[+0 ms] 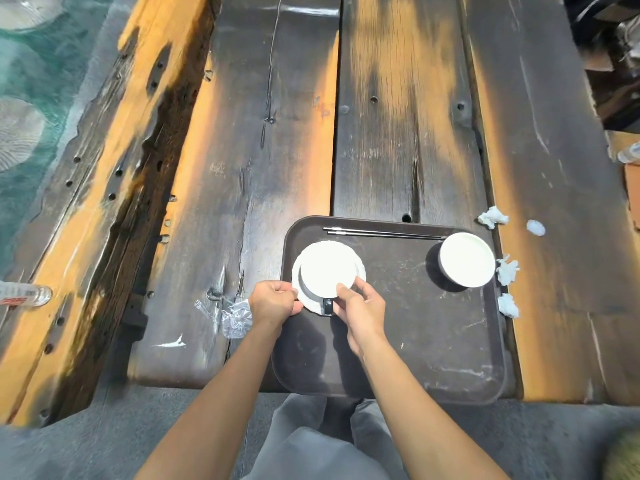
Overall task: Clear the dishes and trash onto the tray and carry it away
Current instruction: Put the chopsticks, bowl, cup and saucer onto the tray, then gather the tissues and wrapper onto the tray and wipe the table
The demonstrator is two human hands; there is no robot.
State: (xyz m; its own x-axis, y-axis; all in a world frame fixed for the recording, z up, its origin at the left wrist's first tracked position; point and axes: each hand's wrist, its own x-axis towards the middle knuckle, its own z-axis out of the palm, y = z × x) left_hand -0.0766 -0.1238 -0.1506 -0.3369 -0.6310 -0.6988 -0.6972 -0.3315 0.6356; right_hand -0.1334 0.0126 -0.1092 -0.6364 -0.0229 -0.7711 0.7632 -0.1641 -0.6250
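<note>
A dark brown tray (pixel 415 341) lies at the near edge of the wooden table. On its left part a white saucer (pixel 297 275) carries a dark mug with a white inside (pixel 327 271). My left hand (pixel 275 301) grips the saucer's left rim. My right hand (pixel 362 306) holds the mug at its near rim, beside the handle. A white-lined bowl (pixel 467 259) stands at the tray's far right, and dark chopsticks (pixel 381 233) lie along the far edge. Crumpled white tissues (pixel 507 271) lie on the table right of the tray.
A crumpled clear plastic wrapper (pixel 235 315) lies just left of the tray. More tissue bits (pixel 493 218) sit beyond the tray's right corner. A clear plastic bottle (pixel 24 294) lies at the far left. Boxes and clutter stand at the upper right.
</note>
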